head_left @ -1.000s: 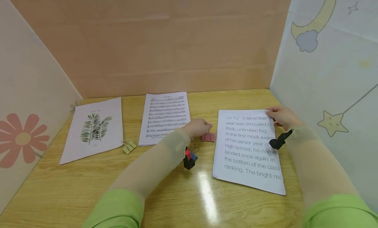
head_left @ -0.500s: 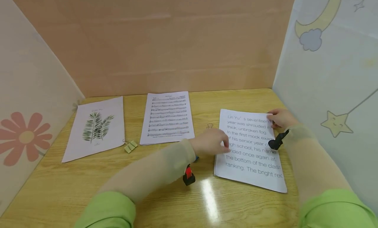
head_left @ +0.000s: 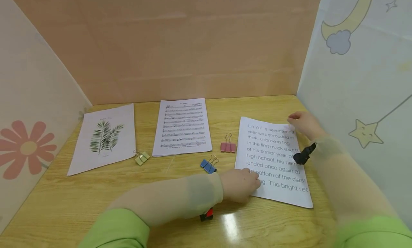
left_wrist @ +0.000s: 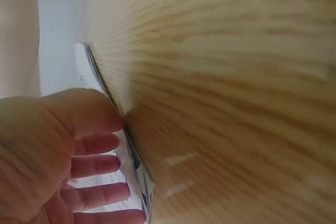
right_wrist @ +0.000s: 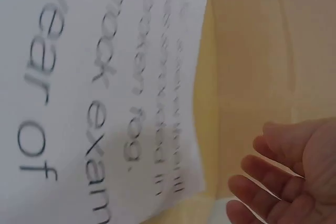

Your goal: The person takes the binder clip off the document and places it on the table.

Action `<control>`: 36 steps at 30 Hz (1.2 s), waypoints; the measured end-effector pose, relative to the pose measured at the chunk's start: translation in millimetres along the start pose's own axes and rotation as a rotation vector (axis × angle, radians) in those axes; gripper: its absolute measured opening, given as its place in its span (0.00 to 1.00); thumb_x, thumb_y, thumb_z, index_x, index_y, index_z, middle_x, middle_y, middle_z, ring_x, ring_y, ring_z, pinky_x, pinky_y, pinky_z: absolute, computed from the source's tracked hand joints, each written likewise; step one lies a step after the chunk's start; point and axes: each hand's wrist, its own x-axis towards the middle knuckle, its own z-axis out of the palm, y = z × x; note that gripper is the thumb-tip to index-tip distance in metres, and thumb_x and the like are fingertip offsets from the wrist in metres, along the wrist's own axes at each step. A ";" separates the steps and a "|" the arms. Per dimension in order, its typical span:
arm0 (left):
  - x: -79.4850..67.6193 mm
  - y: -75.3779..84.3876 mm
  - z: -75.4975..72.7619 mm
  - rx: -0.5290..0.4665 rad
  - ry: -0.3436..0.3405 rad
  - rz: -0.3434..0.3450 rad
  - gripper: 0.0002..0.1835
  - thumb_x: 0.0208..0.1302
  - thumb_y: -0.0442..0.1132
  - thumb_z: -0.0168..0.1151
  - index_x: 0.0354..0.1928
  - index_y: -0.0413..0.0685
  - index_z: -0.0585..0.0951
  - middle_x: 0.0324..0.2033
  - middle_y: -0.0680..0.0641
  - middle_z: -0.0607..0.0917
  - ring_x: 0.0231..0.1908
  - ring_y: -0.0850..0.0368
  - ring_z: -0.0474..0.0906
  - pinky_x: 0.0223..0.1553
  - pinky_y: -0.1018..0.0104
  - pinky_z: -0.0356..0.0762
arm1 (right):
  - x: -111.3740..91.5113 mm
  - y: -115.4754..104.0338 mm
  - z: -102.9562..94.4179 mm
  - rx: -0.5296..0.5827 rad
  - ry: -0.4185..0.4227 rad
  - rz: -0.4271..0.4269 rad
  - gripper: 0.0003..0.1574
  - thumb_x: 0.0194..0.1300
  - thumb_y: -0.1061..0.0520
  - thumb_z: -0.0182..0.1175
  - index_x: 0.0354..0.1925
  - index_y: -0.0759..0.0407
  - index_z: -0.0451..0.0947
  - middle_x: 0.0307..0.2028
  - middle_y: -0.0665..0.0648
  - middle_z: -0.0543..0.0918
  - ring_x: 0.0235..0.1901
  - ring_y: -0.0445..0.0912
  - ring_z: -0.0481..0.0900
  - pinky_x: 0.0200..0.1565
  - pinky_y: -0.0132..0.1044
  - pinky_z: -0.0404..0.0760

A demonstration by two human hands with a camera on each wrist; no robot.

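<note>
My left hand (head_left: 239, 184) lies over the near left corner of a stack of printed sheets (head_left: 273, 158). Seen from the left wrist, the fingers (left_wrist: 100, 192) extend over the print, and the thumb reaches the stack's edge; no pinch shows. At the stack's far right corner is my right hand (head_left: 304, 123). The right wrist view shows its loosely bent fingers (right_wrist: 257, 182) apart from the paper, holding nothing. A pink binder clip (head_left: 227, 147) sits left of the stack, and a blue binder clip (head_left: 208, 166) is closer to my left wrist.
Sheet music (head_left: 183, 130) lies mid-table toward the back wall. A page with a leaf picture (head_left: 106, 137) is on the left, a yellow-green binder clip (head_left: 141, 158) by its corner. Decorated panels enclose the wooden table (head_left: 80, 205) on the sides and back.
My left hand has moved from the pink clip, across the stack's left edge, to its near left corner. The right hand has come off the far right corner. The clips stay put.
</note>
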 end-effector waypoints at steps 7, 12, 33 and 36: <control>5.2 -0.1 0.6 0.012 0.003 -0.015 0.13 0.65 0.45 0.59 0.51 0.56 0.77 0.38 0.57 0.73 0.37 0.62 0.70 0.39 0.72 0.72 | -43.6 -64.8 15.4 -0.223 -0.082 -0.281 0.25 0.70 0.46 0.55 0.55 0.62 0.77 0.52 0.64 0.80 0.50 0.59 0.76 0.51 0.58 0.71; 11.3 -7.2 2.3 -0.017 0.009 -0.034 0.16 0.64 0.44 0.60 0.54 0.56 0.76 0.40 0.57 0.73 0.39 0.62 0.70 0.42 0.72 0.73 | -84.4 -95.0 36.5 -0.464 -0.236 -0.427 0.15 0.65 0.53 0.62 0.46 0.61 0.82 0.44 0.58 0.84 0.46 0.55 0.80 0.48 0.54 0.75; 0.7 -34.3 4.4 0.064 0.172 -0.110 0.14 0.73 0.44 0.48 0.55 0.53 0.78 0.47 0.55 0.80 0.49 0.59 0.73 0.53 0.67 0.71 | -135.1 -83.6 117.6 -0.850 -0.011 -0.504 0.23 0.62 0.68 0.56 0.56 0.73 0.73 0.29 0.66 0.78 0.21 0.51 0.73 0.21 0.45 0.77; -22.6 -39.4 3.5 0.096 0.225 -0.116 0.15 0.70 0.43 0.52 0.56 0.53 0.77 0.51 0.55 0.79 0.53 0.58 0.72 0.57 0.64 0.68 | -124.9 -77.9 114.1 -0.880 -0.002 -0.500 0.24 0.64 0.68 0.55 0.59 0.73 0.71 0.36 0.73 0.79 0.21 0.53 0.76 0.20 0.45 0.77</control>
